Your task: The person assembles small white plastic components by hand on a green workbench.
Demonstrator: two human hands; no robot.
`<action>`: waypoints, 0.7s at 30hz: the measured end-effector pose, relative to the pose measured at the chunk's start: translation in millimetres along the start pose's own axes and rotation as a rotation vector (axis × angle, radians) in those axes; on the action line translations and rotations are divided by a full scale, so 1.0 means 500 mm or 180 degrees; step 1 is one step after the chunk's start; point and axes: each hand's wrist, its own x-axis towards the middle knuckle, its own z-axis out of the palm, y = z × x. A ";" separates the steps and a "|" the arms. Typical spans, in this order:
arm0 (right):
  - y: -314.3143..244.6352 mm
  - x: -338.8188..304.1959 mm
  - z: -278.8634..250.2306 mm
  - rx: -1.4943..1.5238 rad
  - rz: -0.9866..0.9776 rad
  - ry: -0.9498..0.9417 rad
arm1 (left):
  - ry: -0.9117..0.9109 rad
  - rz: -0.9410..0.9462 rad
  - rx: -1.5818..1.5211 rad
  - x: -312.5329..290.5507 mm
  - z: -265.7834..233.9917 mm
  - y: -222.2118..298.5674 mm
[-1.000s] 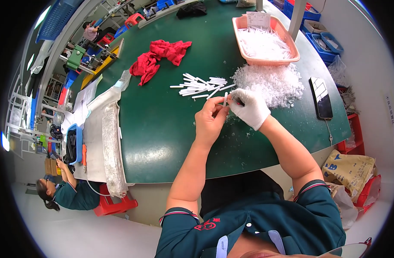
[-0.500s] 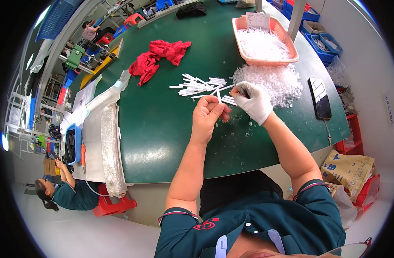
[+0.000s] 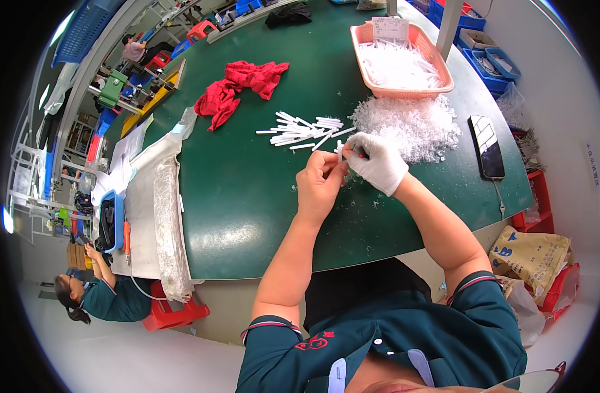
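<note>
Bare and closed, my left hand [image 3: 321, 181] pinches a short white plastic tube [image 3: 340, 150] that stands roughly upright between its fingertips. My right hand [image 3: 377, 162], in a white glove, is closed at the tube's upper part, its thumb and finger meeting there; whether it also grips a small clear piece I cannot make out. Just beyond both hands lies a loose bunch of white tubes [image 3: 300, 131] on the green table [image 3: 247, 196]. A heap of small clear plastic pieces [image 3: 408, 128] spreads beside my right hand.
Behind the heap stands a pink basket [image 3: 404, 93] full of white tubes. A phone [image 3: 486, 147] lies at the right, a red cloth [image 3: 241, 88] at the far left. A bubble-wrap roll [image 3: 170, 223] runs along the left edge. A co-worker [image 3: 103, 295] sits at the left.
My right hand has come left and closed in on the tube, so both hands now meet at it. The left hand has curled its fingers and moved slightly.
</note>
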 end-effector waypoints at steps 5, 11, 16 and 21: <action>0.005 -0.002 -0.002 0.0102 -0.0068 -0.0024 | -0.0130 -0.0102 -0.0314 0.000 0.003 0.012; 0.006 0.004 -0.007 0.0071 0.0184 -0.0018 | -0.0466 -0.0206 -0.1272 0.013 -0.013 0.000; 0.002 0.011 -0.015 -0.0640 0.0116 -0.0017 | -0.0485 -0.0357 -0.1499 0.016 -0.016 0.006; -0.020 0.009 -0.026 -0.0496 0.0295 -0.0496 | -0.0601 -0.0410 -0.1545 0.016 -0.025 0.005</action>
